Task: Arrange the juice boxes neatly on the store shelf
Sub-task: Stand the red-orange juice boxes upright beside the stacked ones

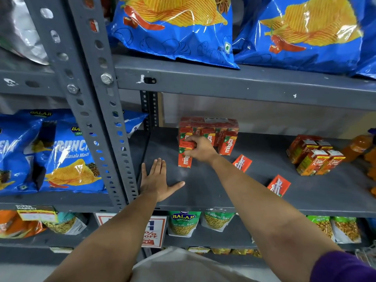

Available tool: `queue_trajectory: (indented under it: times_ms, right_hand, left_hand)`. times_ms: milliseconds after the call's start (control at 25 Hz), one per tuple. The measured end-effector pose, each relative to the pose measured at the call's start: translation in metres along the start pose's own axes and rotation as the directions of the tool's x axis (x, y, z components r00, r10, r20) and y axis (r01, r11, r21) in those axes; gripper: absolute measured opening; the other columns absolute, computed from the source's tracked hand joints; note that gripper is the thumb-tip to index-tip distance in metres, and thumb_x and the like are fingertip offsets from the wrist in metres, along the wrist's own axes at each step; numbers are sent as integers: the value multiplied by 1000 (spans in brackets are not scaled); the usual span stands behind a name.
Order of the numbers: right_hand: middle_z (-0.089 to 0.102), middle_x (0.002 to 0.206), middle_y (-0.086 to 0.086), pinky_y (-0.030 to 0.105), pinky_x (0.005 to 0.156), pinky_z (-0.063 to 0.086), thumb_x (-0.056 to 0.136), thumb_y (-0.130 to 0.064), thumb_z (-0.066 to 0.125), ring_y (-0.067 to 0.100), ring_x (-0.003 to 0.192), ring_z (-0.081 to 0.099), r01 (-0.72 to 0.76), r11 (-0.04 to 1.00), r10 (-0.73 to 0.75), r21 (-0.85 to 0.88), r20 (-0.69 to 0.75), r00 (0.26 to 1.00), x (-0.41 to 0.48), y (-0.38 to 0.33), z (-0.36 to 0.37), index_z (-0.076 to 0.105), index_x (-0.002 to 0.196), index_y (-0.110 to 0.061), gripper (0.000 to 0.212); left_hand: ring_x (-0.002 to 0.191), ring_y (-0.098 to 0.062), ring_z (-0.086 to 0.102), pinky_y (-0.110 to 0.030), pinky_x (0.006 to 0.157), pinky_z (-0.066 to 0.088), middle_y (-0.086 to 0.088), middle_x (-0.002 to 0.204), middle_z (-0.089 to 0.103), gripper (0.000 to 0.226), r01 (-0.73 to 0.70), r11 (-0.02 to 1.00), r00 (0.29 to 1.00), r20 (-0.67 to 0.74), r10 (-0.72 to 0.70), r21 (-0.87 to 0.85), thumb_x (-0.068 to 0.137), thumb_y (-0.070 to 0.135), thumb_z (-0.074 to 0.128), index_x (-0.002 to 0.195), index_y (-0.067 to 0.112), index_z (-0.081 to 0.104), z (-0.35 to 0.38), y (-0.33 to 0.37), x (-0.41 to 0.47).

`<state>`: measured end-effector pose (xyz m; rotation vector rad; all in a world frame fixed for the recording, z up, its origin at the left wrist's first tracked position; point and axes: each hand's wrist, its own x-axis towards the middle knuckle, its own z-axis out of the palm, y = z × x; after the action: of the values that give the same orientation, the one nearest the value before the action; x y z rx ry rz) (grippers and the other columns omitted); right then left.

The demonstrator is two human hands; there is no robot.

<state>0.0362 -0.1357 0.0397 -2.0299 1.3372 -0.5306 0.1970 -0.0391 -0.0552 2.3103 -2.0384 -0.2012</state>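
Head view shows the right hand (200, 148) at frame centre, its fingers (188, 139) closed around an upright red juice box (184, 159) on the grey shelf (203, 188). Behind it stands a shrink-wrapped pack (209, 127) of similar boxes. The left hand (156, 181) lies flat on the shelf, fingers spread wide. Two loose boxes (242, 162) lie tipped right of centre; a cluster of cartons (315, 155) stands at far right.
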Motion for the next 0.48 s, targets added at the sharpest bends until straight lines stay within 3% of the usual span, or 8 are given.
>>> queue_trajectory:
  times_ms: [160,240,320,400,480]
  right_hand:
    - [59,130,9,32,98,49,77,-13,73,23,118,58,-7,999,7,41,16,1000,-12,12,-4,47,136,-11,65]
    - [60,127,5,30,91,49,76,-18,70,23,115,58,4,988,-10,-158,-37,999,-22,30,-15,51,129,-15,57]
    - [61,120,3,32,82,49,74,-18,64,26,109,59,-30,904,16,-427,-37,999,-36,55,-32,56,114,-21,41]
    - [59,120,5,33,86,50,71,-14,60,28,109,58,-69,830,101,-553,27,995,-48,78,-50,58,109,-22,40]
    - [55,123,6,31,90,46,70,-14,62,27,113,55,-4,741,147,-672,155,977,-55,89,-61,57,115,-22,46]
  left_hand:
    - [149,-15,-8,-53,117,-14,-3,164,-2,117,-55,998,998,6,55,33,68,90,13,153,11,-2,-1,2,0]
    - [149,-13,-7,-54,117,-14,-1,164,-1,113,-90,995,996,12,90,42,72,87,15,153,12,-1,-1,3,0]
    - [149,-13,-6,-52,118,-12,-1,164,-1,110,-91,996,996,22,90,12,75,86,19,153,12,-1,-1,2,1]
    - [149,-13,-7,-51,119,-11,-1,164,-3,109,-89,996,996,30,89,-5,75,85,21,153,12,-2,0,2,0]
    - [149,-14,-7,-50,119,-11,0,164,-4,109,-91,996,995,28,91,-5,75,85,21,153,12,-3,0,2,0]
